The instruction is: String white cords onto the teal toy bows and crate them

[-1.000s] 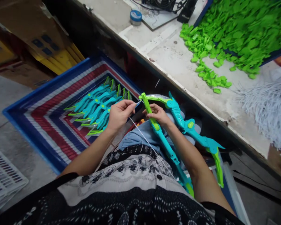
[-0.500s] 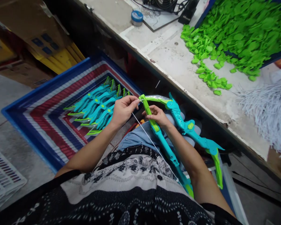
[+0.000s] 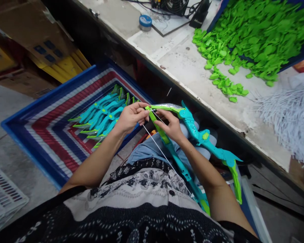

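Over my lap is a teal-and-green plastic toy bow (image 3: 178, 160), its green tip up between my hands. My left hand (image 3: 132, 117) is closed in a pinch on that tip. A white string (image 3: 158, 147) runs from beside my left fingers down along the bow. My right hand (image 3: 171, 126) is closed at the other side of the tip, thumb and fingers at a short white string end; how firmly it grips this I cannot tell. A second toy bow (image 3: 212, 145) lies across my knees, its curved green end behind my fingers.
A blue-rimmed tray (image 3: 27, 148) with striped lining stands at left, holding several finished-looking bows (image 3: 101, 111). On the workbench (image 3: 167, 57) are a heap of green parts (image 3: 263, 40), white strings (image 3: 288, 114) and a blue-lidded tin (image 3: 145, 23). A white crate (image 3: 5, 189) sits lower left.
My right hand has moved from the bow's green limb up to the string by the tip. My left hand has shifted slightly left and now pinches the tip, which has tilted left.
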`<move>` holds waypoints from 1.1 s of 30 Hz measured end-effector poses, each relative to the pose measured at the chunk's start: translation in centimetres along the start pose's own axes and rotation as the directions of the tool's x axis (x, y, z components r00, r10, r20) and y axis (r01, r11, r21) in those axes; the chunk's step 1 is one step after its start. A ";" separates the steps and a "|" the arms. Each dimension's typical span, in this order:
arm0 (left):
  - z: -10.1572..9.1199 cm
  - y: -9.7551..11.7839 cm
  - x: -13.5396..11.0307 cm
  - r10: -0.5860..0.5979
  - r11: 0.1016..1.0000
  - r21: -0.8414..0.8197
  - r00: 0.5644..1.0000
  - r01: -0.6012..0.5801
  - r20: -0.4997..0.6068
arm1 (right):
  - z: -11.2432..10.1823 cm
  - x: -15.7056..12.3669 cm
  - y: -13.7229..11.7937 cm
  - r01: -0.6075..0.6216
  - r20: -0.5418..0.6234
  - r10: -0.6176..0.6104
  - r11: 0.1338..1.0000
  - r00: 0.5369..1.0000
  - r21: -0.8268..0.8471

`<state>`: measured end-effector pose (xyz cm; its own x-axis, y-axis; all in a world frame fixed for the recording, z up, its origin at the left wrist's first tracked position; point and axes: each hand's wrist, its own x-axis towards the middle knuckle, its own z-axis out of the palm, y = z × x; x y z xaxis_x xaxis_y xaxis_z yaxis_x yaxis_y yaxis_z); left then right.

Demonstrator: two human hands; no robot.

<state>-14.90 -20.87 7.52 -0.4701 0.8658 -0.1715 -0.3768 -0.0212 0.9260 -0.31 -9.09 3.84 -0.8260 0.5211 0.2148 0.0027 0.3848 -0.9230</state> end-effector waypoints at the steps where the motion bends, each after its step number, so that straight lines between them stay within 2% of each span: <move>1: 0.0 0.0 -0.1 -0.004 1.000 -0.003 1.000 0.004 -0.001 | -0.3 0.8 -0.8 0.094 -0.036 -0.097 0.991 0.995 -0.093; 3: 0.0 0.0 -0.2 -0.006 1.000 -0.006 1.000 0.006 0.002 | -0.7 2.3 -2.3 0.241 -0.030 -0.250 0.953 0.968 -0.185; 6: 0.0 0.2 -0.3 -0.011 1.000 -0.004 1.000 0.011 0.016 | -0.6 3.7 -3.8 0.362 0.048 -0.362 0.902 0.931 -0.235; 9: 0.1 0.2 -0.2 -0.034 0.997 0.073 0.999 0.032 0.026 | -0.3 4.1 -3.9 0.384 0.105 -0.370 0.887 0.923 -0.256; 11: 0.2 0.0 -0.3 0.004 0.977 0.214 1.000 -0.004 -0.001 | -1.2 4.7 -3.1 0.326 0.092 -0.313 0.917 0.945 -0.229; 12: 0.4 -0.2 -0.3 0.064 0.949 0.311 0.997 -0.051 -0.030 | -2.0 5.4 -2.4 0.252 0.018 -0.253 0.947 0.967 -0.198; 13: 0.5 -0.4 -0.4 0.147 0.906 0.410 0.987 -0.108 -0.064 | -3.2 6.3 -1.6 0.155 -0.104 -0.172 0.976 0.980 -0.154; 14: 0.7 -0.7 -0.6 0.239 0.852 0.497 0.967 -0.166 -0.086 | -4.5 7.4 -0.8 0.058 -0.254 -0.081 0.994 0.964 -0.097; 15: 0.9 -0.9 -0.7 0.325 0.798 0.560 0.942 -0.223 -0.088 | -5.9 8.5 -0.2 -0.031 -0.428 0.018 0.999 0.903 -0.024; 17: 1.5 -1.2 -0.8 0.419 0.729 0.603 0.908 -0.325 -0.017 | -7.7 10.1 0.2 -0.075 -0.634 0.096 0.995 0.767 0.061; 18: 1.8 -1.2 -0.8 0.419 0.727 0.586 0.907 -0.356 0.032 | -7.9 10.3 -0.2 -0.054 -0.684 0.088 0.996 0.724 0.070; 19: 2.1 -1.1 -0.5 0.391 0.753 0.550 0.918 -0.361 0.067 | -7.6 10.0 -1.0 -0.022 -0.693 0.050 0.999 0.719 0.049; 20: 2.3 -0.9 -0.2 0.345 0.804 0.492 0.936 -0.336 0.075 | -6.6 9.1 -1.9 0.029 -0.693 -0.014 1.000 0.720 0.010; 22: 2.5 -0.3 0.8 0.207 0.930 0.304 0.978 -0.207 0.033 | -3.5 6.5 -3.9 0.138 -0.508 -0.220 0.971 0.833 -0.194; 24: 2.1 0.6 1.8 0.078 0.991 0.107 0.997 -0.075 -0.028 | 0.0 3.9 -5.1 0.285 -0.330 -0.387 0.905 0.861 -0.317; 26: 1.4 1.8 2.4 0.036 0.998 0.058 0.996 -0.031 -0.078 | 2.5 2.4 -5.1 0.364 -0.239 -0.456 0.865 0.857 -0.345; 30: 0.6 3.9 2.0 0.159 0.952 0.287 0.975 -0.110 -0.155 | 4.3 2.8 -3.8 0.341 -0.264 -0.406 0.904 0.875 -0.259; 31: 0.7 4.2 1.7 0.184 0.945 0.303 0.967 -0.125 -0.174 | 4.4 3.1 -3.6 0.311 -0.287 -0.365 0.925 0.886 -0.218; 33: 1.1 4.5 1.1 0.159 0.970 0.220 0.961 -0.109 -0.226 | 4.4 3.5 -3.7 0.247 -0.340 -0.277 0.960 0.899 -0.130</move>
<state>-16.18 -19.47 11.88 -0.6925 0.7153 -0.0935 -0.1390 -0.0051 0.9903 -5.71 -12.06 6.57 -0.5513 0.6208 0.5574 -0.1285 0.5970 -0.7919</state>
